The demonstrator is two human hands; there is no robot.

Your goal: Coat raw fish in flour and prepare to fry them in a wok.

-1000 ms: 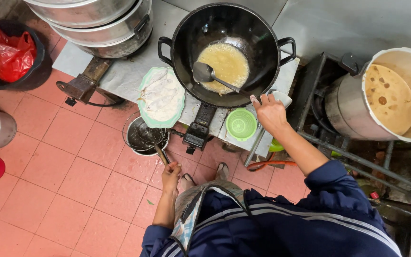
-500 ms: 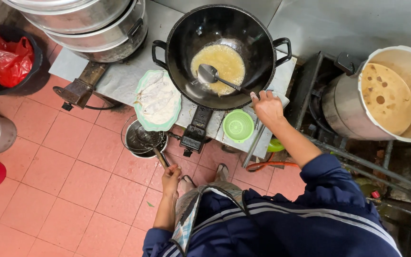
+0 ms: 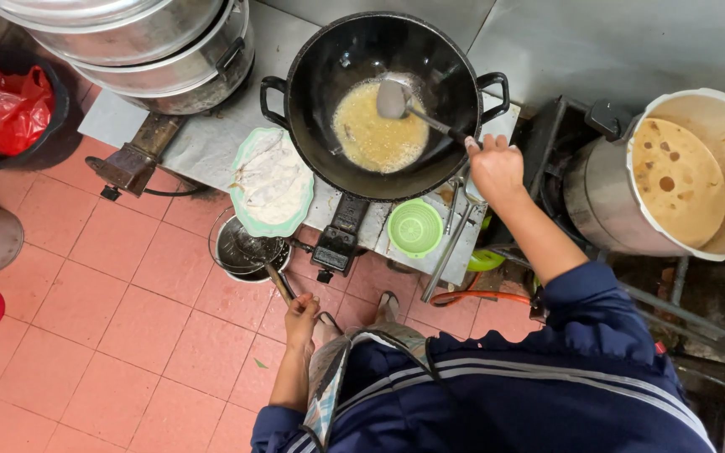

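Observation:
A black wok (image 3: pixel 320 126) sits on the steel counter with bubbling yellow oil (image 3: pixel 375 130) in it. A metal ladle (image 3: pixel 396 96) rests in the oil, and my right hand (image 3: pixel 494 168) is shut on its handle at the wok's right rim. My left hand (image 3: pixel 301 317) hangs low over the red floor tiles and grips the wooden handle (image 3: pixel 277 283) of a wire skimmer lying in a metal pot (image 3: pixel 241 247). A green plate of pale floured pieces (image 3: pixel 272 178) lies left of the wok.
Large stacked steel steamer pots (image 3: pixel 140 46) stand at top left. A small green strainer bowl (image 3: pixel 414 226) sits below the wok. A big white pot (image 3: pixel 685 172) of brown liquid stands at right. A bin with a red bag (image 3: pixel 6 101) is at far left.
My right hand has taken hold of the ladle handle, and the ladle has shifted up in the oil. My left hand stays on the skimmer handle.

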